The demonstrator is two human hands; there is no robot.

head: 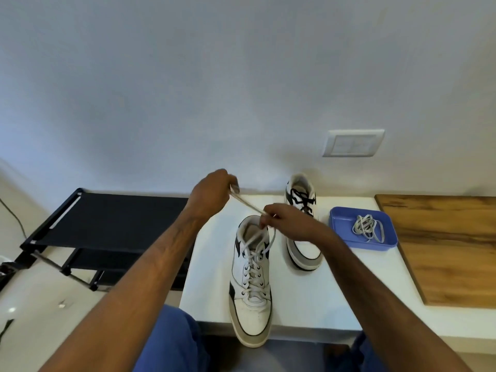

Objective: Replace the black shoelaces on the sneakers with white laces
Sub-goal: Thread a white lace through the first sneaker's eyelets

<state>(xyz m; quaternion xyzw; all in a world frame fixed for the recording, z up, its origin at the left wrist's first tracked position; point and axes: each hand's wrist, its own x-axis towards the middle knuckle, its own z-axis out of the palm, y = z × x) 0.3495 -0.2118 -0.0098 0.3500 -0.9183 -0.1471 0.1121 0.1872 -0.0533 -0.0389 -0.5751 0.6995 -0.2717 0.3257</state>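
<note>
At the near edge of the white counter (308, 299) stands a white sneaker (251, 285), toe overhanging toward the person and threaded through its eyelets with a white lace (252, 267). Just above its collar the right hand (284, 224) pinches the lace with curled fingers, and a taut stretch of it runs up and left to the left hand (214, 191), which is closed around the lace end, raised above the counter. Beyond the right hand, partly hidden by it, the second sneaker (302, 200) stands near the wall, carrying a black lace (302, 197). To its right a blue tray (341, 218) holds a loose bundle of pale lace (367, 228). A wooden board (451, 251) lies right of the tray, touching it. Left of the counter a black rack (107, 224) stands on the floor.
</note>
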